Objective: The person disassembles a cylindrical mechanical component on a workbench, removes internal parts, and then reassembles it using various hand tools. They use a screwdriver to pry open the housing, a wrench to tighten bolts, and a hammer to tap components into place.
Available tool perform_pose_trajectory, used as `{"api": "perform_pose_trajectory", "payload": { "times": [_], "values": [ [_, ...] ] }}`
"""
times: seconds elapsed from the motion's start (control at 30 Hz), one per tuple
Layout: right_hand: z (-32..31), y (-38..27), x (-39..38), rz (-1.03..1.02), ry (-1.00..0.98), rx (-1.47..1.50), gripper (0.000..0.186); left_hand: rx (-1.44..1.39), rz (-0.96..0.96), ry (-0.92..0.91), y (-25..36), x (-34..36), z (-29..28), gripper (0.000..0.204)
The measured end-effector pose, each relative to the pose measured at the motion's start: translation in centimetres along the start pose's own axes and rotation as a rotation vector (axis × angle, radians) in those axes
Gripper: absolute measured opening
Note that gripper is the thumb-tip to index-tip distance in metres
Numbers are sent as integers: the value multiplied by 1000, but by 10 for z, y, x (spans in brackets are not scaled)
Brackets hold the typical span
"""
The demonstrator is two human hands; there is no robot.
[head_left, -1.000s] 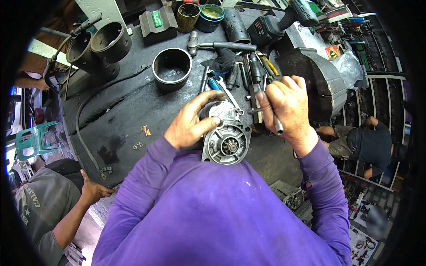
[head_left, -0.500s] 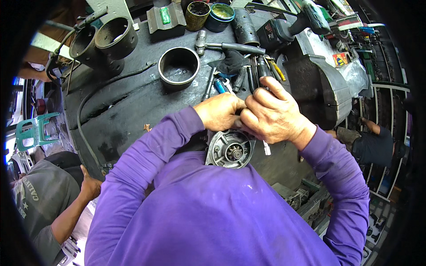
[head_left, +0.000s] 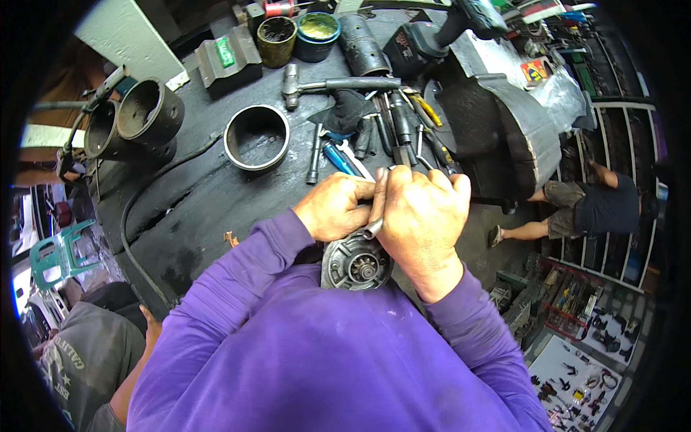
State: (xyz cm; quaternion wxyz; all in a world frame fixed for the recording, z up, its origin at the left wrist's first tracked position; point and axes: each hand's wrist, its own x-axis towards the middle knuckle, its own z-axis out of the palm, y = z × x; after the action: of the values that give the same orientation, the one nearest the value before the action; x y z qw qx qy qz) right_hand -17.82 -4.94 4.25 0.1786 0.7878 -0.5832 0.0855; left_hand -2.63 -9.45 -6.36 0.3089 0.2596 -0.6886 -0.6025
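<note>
The dark desk (head_left: 191,209) has a big metal ring (head_left: 257,122) at 10 o'clock from the person's hands and a hammer (head_left: 345,84) close to 12 o'clock. At 6 o'clock, just under the hands, sits a round metal part (head_left: 335,268) with a little gear (head_left: 366,268) in its middle, next to the purple shirt (head_left: 324,345). The right hand (head_left: 425,223) has a tight grip on a gray tool (head_left: 373,227), while the left hand (head_left: 333,209) is curled beside it, and what its grip holds cannot be told.
</note>
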Motion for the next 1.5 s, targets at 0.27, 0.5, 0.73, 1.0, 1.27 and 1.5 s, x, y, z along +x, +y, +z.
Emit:
{"api": "perform_pose_trajectory", "payload": {
  "times": [0.27,0.5,0.73,1.0,1.27,1.5],
  "values": [
    [-3,49,41,-915,-20,288,24,69,86,-69,2,0,-8,14],
    [9,50,44,-798,39,299,23,22,36,-40,2,-2,-5,18],
    [2,3,3,2,7,30,25,66,43,3,4,1,-3,18],
    [4,51,37,-835,49,285,24,87,48,-83,9,3,-9,18],
    [5,36,36,-686,153,281,24,52,74,3,3,-2,-2,21],
    [0,12,3,-30,-34,125,27,69,-39,-49,7,6,-3,27]
  ]
}}
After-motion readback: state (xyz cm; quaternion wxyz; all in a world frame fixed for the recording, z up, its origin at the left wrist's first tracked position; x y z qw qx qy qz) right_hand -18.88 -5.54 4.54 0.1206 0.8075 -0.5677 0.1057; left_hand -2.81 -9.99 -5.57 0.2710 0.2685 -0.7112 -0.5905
